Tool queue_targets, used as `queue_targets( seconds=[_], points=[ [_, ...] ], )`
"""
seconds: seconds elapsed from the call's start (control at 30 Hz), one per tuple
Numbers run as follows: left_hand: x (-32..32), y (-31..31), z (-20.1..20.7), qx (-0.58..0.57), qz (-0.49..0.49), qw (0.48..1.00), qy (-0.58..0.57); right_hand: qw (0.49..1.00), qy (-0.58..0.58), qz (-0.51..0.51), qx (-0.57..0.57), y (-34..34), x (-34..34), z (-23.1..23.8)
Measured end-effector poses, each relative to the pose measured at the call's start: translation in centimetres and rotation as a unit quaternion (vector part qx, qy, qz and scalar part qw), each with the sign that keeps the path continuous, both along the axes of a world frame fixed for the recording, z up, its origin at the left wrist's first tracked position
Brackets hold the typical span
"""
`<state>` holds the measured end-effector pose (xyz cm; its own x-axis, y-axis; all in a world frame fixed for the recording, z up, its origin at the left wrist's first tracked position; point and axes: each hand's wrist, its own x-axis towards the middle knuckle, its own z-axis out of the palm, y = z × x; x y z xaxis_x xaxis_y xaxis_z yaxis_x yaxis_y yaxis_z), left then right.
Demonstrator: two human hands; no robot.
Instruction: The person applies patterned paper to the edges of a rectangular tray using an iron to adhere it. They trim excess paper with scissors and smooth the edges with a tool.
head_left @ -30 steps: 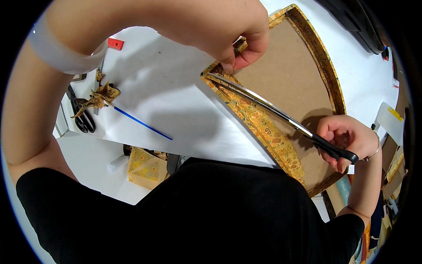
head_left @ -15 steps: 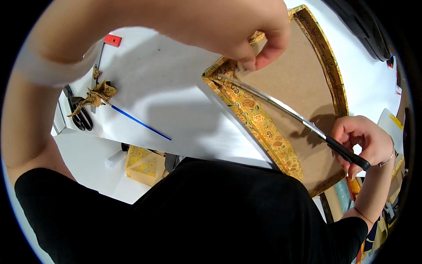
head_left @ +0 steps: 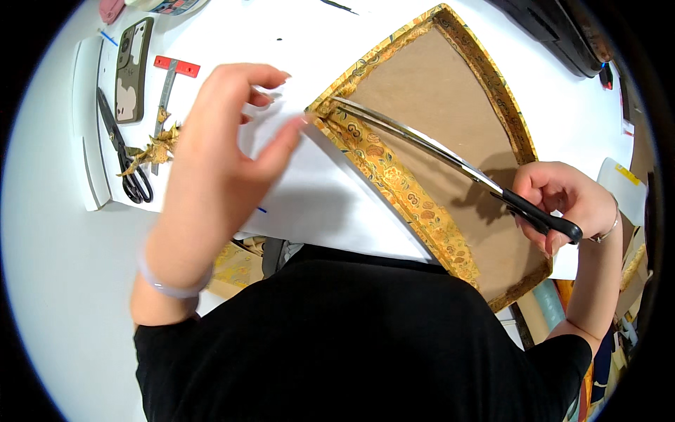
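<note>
The right hand [head_left: 562,200] is closed around the black handle of a pair of long steel-bladed scissors [head_left: 450,158], whose blades reach across the brown cardboard panel edged with gold patterned brocade [head_left: 436,105] to that panel's near-left corner. The tips sit right at the corner, where the fabric border folds over the board, which suits trimming or nicking the cloth at the fold; whether the blades are parted cannot be told. The panel lies flat on the white bench [head_left: 337,190], slanted so that one long brocade edge runs towards the person's body.

The left hand [head_left: 225,126] hovers just left of the panel's corner, fingers loosely spread and holding nothing, its thumb tip close to the fabric at the corner, seemingly placed to steady or lift the cloth there. A pale bracelet circles that wrist.

Well to the left of the panel, a second pair of black-handled scissors [head_left: 123,158] lies on the bench beside small scraps of gold brocade [head_left: 155,148]. A grey metal ruler with a red head [head_left: 169,74] lies just beyond the scraps, and a phone in a brown case [head_left: 131,67] rests further left of it. More gold fabric shows below the bench edge, near the person's black top.
</note>
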<state>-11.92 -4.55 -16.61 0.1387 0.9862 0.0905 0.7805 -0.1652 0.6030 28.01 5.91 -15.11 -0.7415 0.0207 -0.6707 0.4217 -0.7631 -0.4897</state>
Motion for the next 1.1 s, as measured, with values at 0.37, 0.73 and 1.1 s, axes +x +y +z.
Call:
queue_targets(
  seconds=[0.37, 0.73, 1.1],
  points=[
    [4.0, -0.7, -0.5, 0.125, 0.056, 0.988, 0.071, 0.998, 0.04, -0.051, -0.015, -1.0, 2.1, 0.9],
    [5.4, -1.1, -0.9, 0.1, 0.083, 0.981, 0.145, 0.989, 0.018, -0.13, 0.071, -8.2, -0.1, -0.1],
    [5.0, -0.5, -1.2, 0.043, 0.144, 0.987, 0.05, 0.992, -0.007, -0.068, 0.107, -8.5, -0.4, 0.1]
  ],
)
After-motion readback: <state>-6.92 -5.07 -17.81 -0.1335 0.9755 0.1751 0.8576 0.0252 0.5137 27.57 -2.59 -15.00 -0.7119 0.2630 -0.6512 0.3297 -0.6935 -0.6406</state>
